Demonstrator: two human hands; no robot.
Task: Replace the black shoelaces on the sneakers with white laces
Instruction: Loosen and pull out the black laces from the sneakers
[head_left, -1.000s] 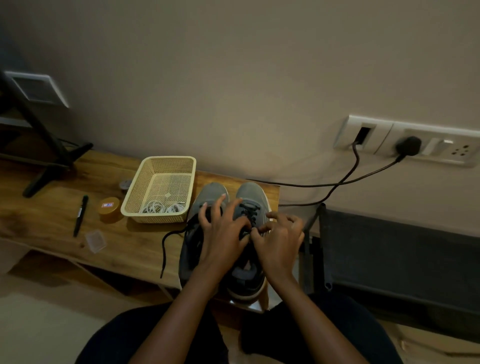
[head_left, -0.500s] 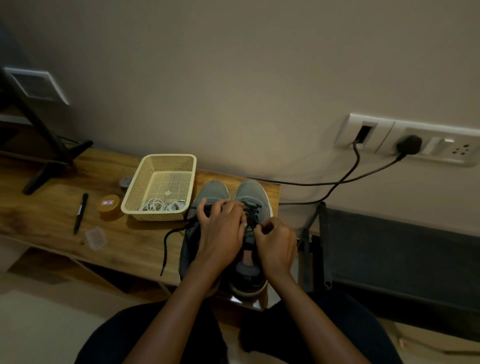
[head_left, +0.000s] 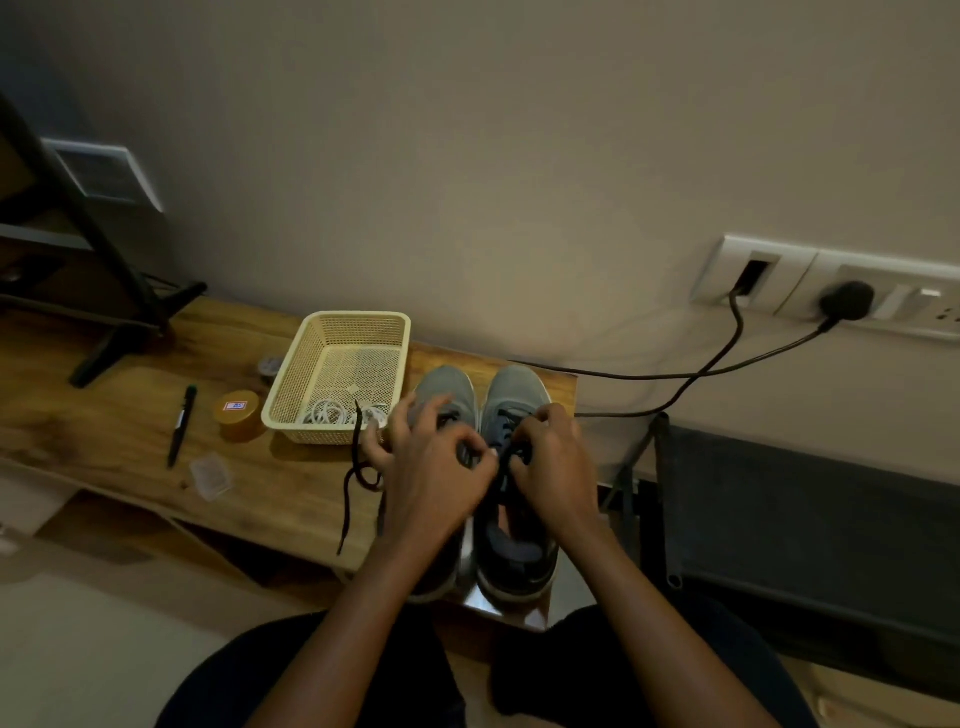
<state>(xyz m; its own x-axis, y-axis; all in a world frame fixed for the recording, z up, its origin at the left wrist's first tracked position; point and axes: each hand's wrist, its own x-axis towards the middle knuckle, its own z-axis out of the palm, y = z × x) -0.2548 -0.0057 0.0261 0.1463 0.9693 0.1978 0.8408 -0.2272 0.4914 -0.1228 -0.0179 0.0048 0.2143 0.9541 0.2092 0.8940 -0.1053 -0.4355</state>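
Two grey sneakers stand side by side at the right end of the wooden bench, toes toward the wall: the left sneaker and the right sneaker. My left hand lies over the left sneaker and pinches a black lace between thumb and forefinger. My right hand pinches the black lacing of the right sneaker. A loose black lace trails off the left sneaker over the bench edge. White laces lie coiled in the cream basket.
On the wooden bench lie a black pen, a round amber tin and a small clear plastic case. A black stand stands at far left. Black cables run from wall sockets. A dark chair sits at right.
Both hands have shifted from covering the tongues to pinching lacing between the shoes. The loose black lace has been pulled out further to the left, now looping by the basket.
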